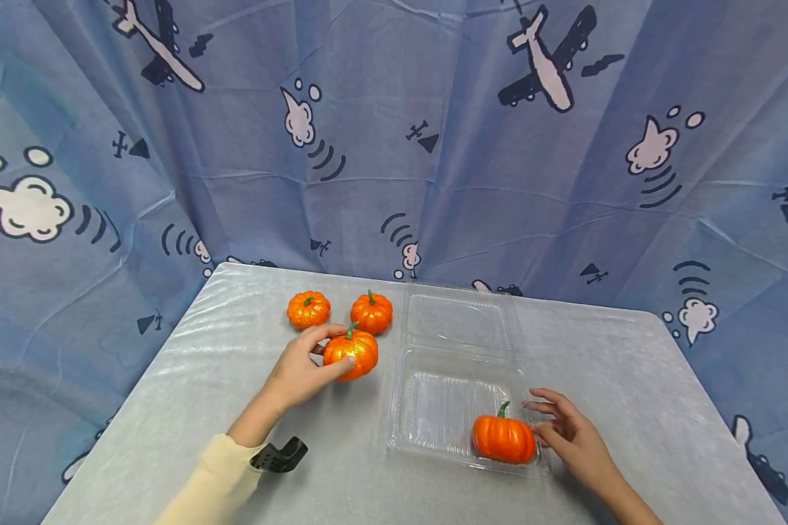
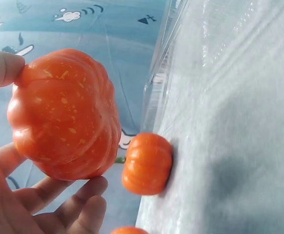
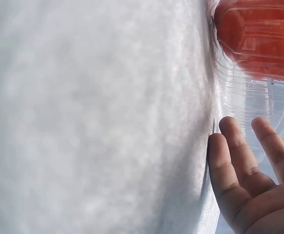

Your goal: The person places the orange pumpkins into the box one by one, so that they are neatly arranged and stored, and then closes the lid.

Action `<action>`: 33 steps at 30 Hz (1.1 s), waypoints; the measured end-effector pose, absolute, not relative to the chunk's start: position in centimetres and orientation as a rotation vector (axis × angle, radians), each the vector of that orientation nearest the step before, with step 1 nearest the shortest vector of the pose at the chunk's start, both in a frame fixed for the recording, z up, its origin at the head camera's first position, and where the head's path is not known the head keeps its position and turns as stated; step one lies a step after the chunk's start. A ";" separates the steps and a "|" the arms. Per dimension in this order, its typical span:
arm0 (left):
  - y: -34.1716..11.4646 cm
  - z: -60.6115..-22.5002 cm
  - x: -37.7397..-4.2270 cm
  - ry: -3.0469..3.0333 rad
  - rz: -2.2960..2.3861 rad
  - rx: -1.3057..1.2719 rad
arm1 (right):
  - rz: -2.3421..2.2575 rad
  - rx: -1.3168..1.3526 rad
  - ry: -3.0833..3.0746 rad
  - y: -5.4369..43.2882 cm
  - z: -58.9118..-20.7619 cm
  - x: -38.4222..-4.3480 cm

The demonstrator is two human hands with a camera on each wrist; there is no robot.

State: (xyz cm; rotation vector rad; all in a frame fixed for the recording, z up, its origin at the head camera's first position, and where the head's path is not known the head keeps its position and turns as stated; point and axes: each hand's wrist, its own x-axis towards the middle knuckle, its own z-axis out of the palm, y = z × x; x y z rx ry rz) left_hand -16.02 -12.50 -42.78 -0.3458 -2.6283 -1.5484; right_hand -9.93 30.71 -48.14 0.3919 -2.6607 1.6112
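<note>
My left hand [image 1: 300,373] grips a small orange toy pumpkin [image 1: 360,356] with a green stem, thumb on one side and fingers on the other. In the left wrist view this pumpkin [image 2: 64,114] appears raised off the table, its underside speckled yellow. A clear plastic clamshell box [image 1: 427,405] lies with its lid folded back. In its front right corner sits another orange pumpkin [image 1: 504,440], stem up. Beside that corner is my right hand [image 1: 574,441], fingers spread and holding nothing. The right wrist view shows its fingertips [image 3: 228,126] near the box wall.
Two more orange pumpkins, one at the left [image 1: 308,310] and one nearer the box [image 1: 371,312], stand on the table behind my left hand. The box's lid [image 1: 457,321] reaches toward the back edge. A blue patterned curtain [image 1: 368,146] hangs behind the pale-covered table [image 1: 617,364].
</note>
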 end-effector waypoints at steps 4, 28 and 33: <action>-11.7 -42.9 -16.2 -2.621 -1.556 -0.364 | 1.610 0.386 -2.658 30.7 -48.2 -9.9; -7.0 -41.8 -17.0 -2.701 -1.538 -0.613 | 1.606 0.354 -2.680 30.9 -48.3 -9.8; -5.9 -41.7 -16.8 -2.642 -1.616 -0.666 | 1.609 0.358 -2.680 30.9 -48.2 -9.9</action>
